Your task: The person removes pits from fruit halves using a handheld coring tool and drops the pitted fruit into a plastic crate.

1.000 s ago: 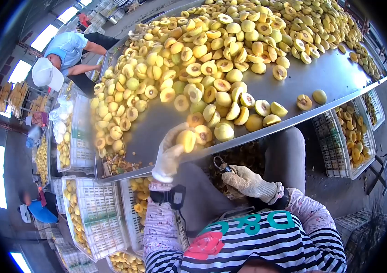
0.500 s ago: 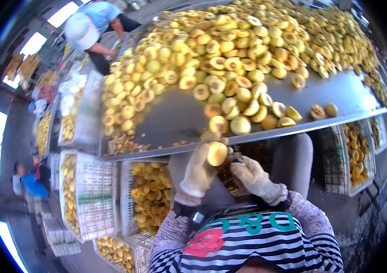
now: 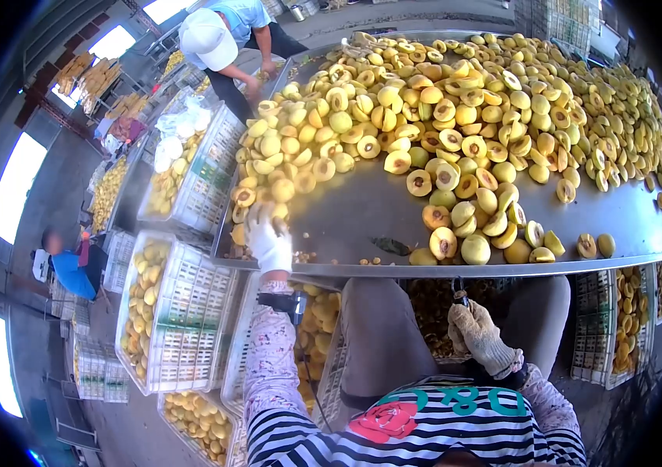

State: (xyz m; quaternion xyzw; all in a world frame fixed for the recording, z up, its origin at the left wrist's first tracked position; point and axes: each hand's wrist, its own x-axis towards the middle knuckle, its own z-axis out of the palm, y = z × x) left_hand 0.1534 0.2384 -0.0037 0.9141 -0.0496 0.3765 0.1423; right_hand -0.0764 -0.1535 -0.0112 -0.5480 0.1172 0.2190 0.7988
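Observation:
My left hand point(image 3: 269, 243), in a white glove, reaches over the table's left front corner, its fingers stretched out beside yellow peach halves point(image 3: 283, 189). It is slightly blurred, and I see no fruit held in it. My right hand point(image 3: 477, 331), in a worn knit glove, is closed around a small pitting tool point(image 3: 461, 296) with a dark handle and a looped metal tip. That hand is above my lap, just below the table edge. More peach halves, some showing brown stone hollows, lie in a loose cluster point(image 3: 475, 249) near the front edge.
The metal table point(image 3: 331, 226) has a raised rim and carries a large peach heap point(image 3: 471, 117). White crates point(image 3: 191, 319) of peaches stand at my left, and another crate point(image 3: 607, 327) at my right. A co-worker in a white cap point(image 3: 208, 39) bends at the far left corner.
My left hand has moved from above my lap to the left table corner and no longer shows the peach half. My right hand has lowered slightly rightward with the pitting tool. The view has shifted.

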